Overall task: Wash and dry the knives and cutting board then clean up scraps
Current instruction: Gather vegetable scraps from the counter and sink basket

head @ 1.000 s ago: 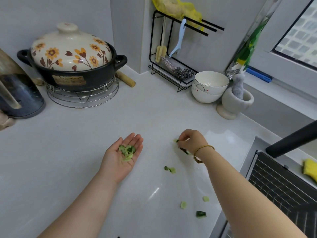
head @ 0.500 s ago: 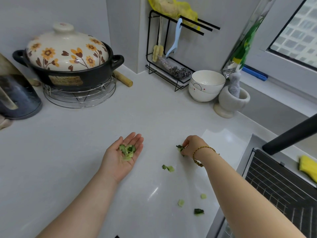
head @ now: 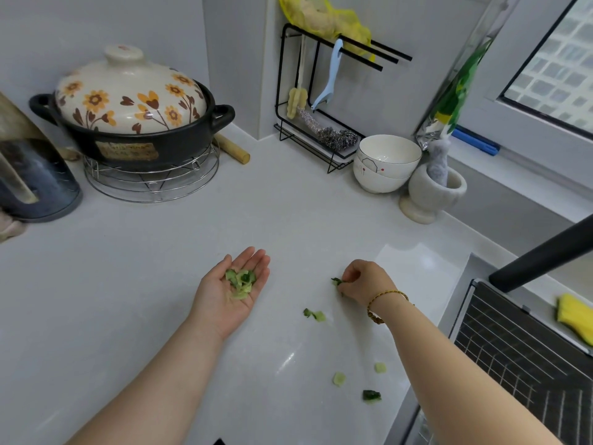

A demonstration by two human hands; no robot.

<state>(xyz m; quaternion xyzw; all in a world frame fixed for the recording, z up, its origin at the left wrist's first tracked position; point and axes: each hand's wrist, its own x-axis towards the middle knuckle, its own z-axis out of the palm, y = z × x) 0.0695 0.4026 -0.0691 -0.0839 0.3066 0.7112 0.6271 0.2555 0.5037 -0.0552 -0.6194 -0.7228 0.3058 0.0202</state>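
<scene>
My left hand (head: 231, 292) lies palm up on the white counter (head: 128, 300), fingers straight, with a small heap of green vegetable scraps (head: 240, 280) in the palm. To its right my right hand (head: 364, 279) is curled with its fingertips pinching a dark green scrap (head: 337, 281) at the counter surface. Loose scraps lie nearer to me: a pair (head: 314, 314) between the hands, two pale pieces (head: 339, 379) (head: 380, 367) and a dark leaf bit (head: 371, 395) beside my right forearm. No knife or cutting board is in view.
A flowered clay pot (head: 128, 123) on a wire trivet and a dark kettle (head: 35, 184) stand at the back left. A black rack (head: 321, 123), stacked white bowls (head: 385, 165) and a stone mortar (head: 433, 194) stand at the back right. A sink grid (head: 529, 364) with a yellow sponge (head: 574, 316) lies right.
My right hand has slid a little toward me along the counter and closed its fingertips on a dark green scrap. My left hand with its heap has stayed put.
</scene>
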